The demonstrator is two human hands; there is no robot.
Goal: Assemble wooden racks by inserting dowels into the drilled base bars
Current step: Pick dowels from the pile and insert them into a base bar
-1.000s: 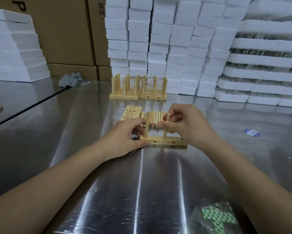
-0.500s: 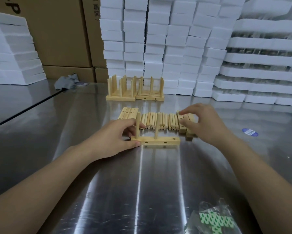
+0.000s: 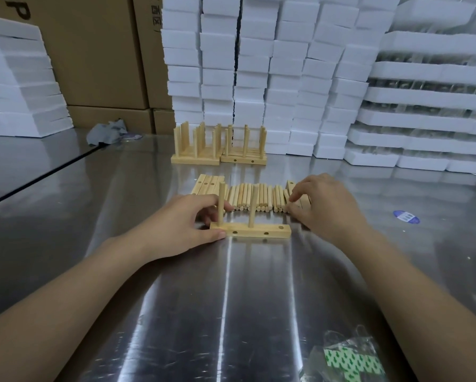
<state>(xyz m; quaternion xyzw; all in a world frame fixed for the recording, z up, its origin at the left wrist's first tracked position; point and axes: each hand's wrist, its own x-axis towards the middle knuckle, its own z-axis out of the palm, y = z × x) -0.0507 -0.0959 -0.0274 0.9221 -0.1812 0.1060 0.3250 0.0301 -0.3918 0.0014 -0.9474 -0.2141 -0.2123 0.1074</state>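
- Near right on the steel table (image 3: 176, 312): a clear bag (image 3: 349, 359) of green-and-white printed pieces, cut off by the lower edge, contents unreadable.
- Mid-table: the base bar (image 3: 258, 232) lying flat, left dowel (image 3: 220, 202) and middle dowel (image 3: 253, 206) upright in it, empty hole (image 3: 280, 228) at its right end.
- Left hand (image 3: 187, 221) clamped round the bar's left end, thumb on the near face, fingers behind, same as a second ago.
- Right hand (image 3: 325, 205) gone from the middle dowel it pinched a second ago. Now over the right end of the row of loose dowels (image 3: 253, 198) just beyond the bar, fingers curled down onto them. Impossible to tell whether holding one yet.
- Likely meaning: second dowel seated, third being fetched, one hole left on this bar.
- Hidden under the right hand: part of the row and at least one bar. Spare base bars (image 3: 207, 184) plain at the row's left end.
- Far: two finished racks (image 3: 195, 146) side by side before stacked white foam blocks (image 3: 258, 64).
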